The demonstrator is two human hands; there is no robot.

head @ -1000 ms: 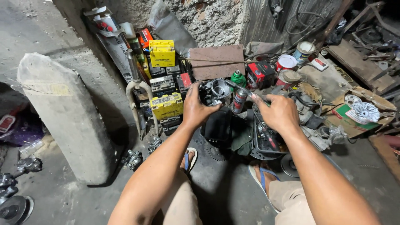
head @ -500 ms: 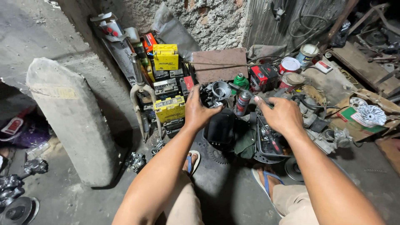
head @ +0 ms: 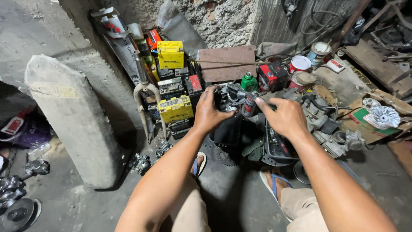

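Your left hand (head: 213, 112) and right hand (head: 284, 117) both rest on the grey metal engine part with black hoses (head: 229, 95), which sits at the centre of the parts pile on the floor, directly ahead of your knees. This part is the landmark for all positions below.

State of the hands:
- Left hand: the fingers curl over the near left side of the engine part and grip it.
- Right hand: the fingers are bent and pressed on the near right side of the part; whether they close fully around anything cannot be told.

Progress, as a judgement: the part lies among the clutter, not lifted clear, and no tool is in either hand. The work appears to be at the handling stage, with nothing visibly removed from the part.

Containers:
- The black plastic tray (head: 274, 148) lies just in front of the part, under your right wrist. It holds small dark pieces; their kind cannot be told.
- The open tin with a pale lid (head: 299, 63) stands behind the part to the right; its contents are hidden.
- The green plastic bottle (head: 249, 80) stands just behind the part.
- The yellow box-shaped battery (head: 175, 109) sits to the left of the part.
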